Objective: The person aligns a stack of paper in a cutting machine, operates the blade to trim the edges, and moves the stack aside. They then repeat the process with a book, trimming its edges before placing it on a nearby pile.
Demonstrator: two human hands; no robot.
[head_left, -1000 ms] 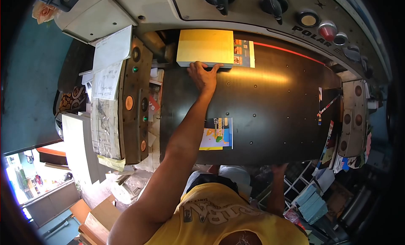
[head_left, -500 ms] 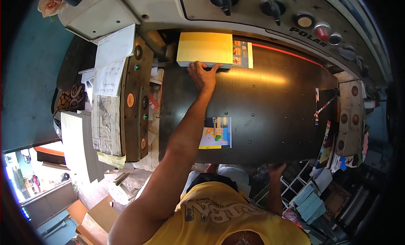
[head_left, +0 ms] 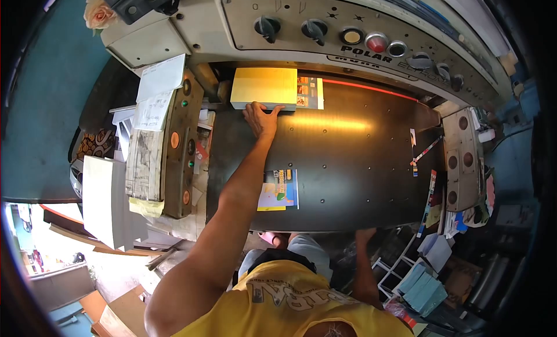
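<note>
A thick stack of paper with a yellow-lit top sits at the back left of the dark cutter table. My left hand presses against the stack's front face, thumb and fingers spread apart, not wrapped round it. Beside the stack, on its right, lies a printed sheet with small pictures, partly covered by the stack. Down at the table's front edge is my right hand; its fingers are hidden by the edge. A colourful printed booklet or card lies near my left forearm.
Above the table runs the control panel with knobs and buttons. A red line crosses the back of the table. Narrow printed strips lie at the right. A side block with papers and a tall white paper stack stand left.
The camera view has shifted, so more of the control panel shows and the table appears lower and further left. My left hand stays against the paper stack.
</note>
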